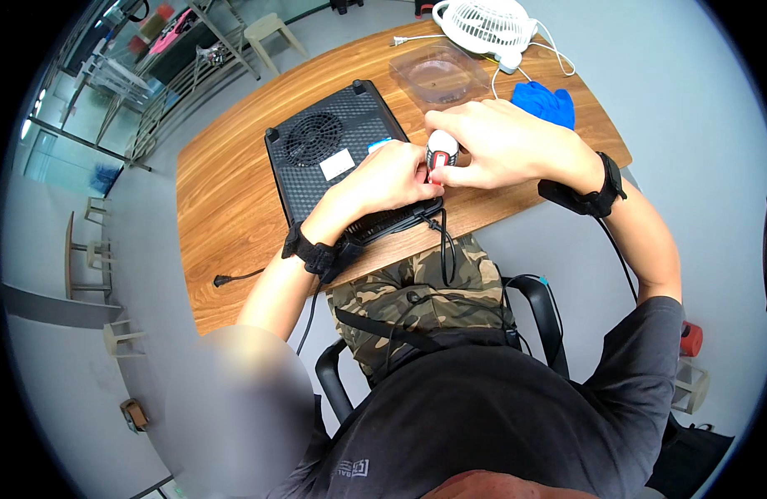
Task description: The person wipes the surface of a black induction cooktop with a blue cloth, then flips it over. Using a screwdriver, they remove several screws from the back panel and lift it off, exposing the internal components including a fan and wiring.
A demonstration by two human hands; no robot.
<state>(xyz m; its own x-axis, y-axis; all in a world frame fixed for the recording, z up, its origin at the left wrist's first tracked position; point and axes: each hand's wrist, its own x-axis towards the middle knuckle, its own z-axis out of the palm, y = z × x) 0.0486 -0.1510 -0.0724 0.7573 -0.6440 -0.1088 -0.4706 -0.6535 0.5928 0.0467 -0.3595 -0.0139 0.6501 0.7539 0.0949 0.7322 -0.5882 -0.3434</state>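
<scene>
A black, flat appliance with a round fan grille, likely an induction cooker, lies bottom side up on the wooden table. Over its near right corner, my right hand is closed around the handle of a screwdriver with a white rounded end and red and black parts. The fingers of my left hand are pinched at the lower end of the screwdriver, and that wrist lies over the appliance's near edge. My hands hide the screwdriver's tip. A black cord hangs off the table edge below my hands.
A clear plastic tray stands beyond my right hand. Behind it is a white fan with its cable. Blue gloves or cloth lie at the right. A black plug rests on the wooden table at the left.
</scene>
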